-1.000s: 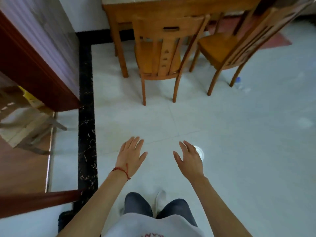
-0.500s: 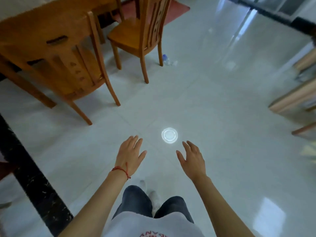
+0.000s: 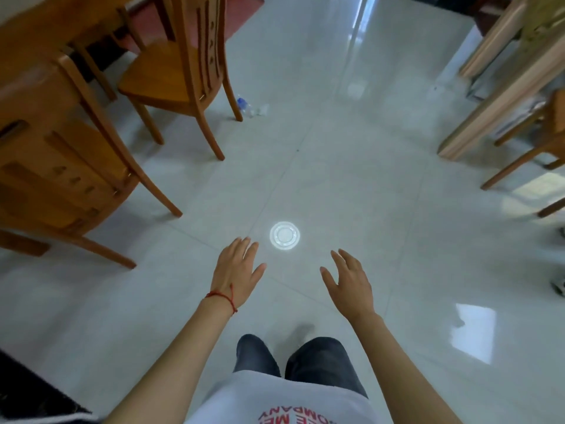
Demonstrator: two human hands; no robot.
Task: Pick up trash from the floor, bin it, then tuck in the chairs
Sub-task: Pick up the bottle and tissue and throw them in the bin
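A round clear plastic lid (image 3: 284, 235) lies flat on the pale tiled floor just ahead of me. My left hand (image 3: 237, 269) hovers open a little to its left, fingers straight, holding nothing. My right hand (image 3: 348, 281) is open to the lid's lower right, also holding nothing. A small clear plastic bottle with a blue cap (image 3: 247, 106) lies on the floor by a chair leg. Two wooden chairs stand pulled out from the wooden table (image 3: 46, 29): the near one (image 3: 58, 154) at the left, the far one (image 3: 183, 65) behind it.
Light wooden furniture (image 3: 501, 87) with slanted legs lines the right side. A red mat (image 3: 232, 16) lies under the table at the top. A dark floor strip (image 3: 33, 390) runs along the bottom left. Open tiled floor stretches between both furniture groups.
The view has swung to the right and the lid, first hidden behind my right hand, now lies in plain sight ahead. Both hands stay open and spread.
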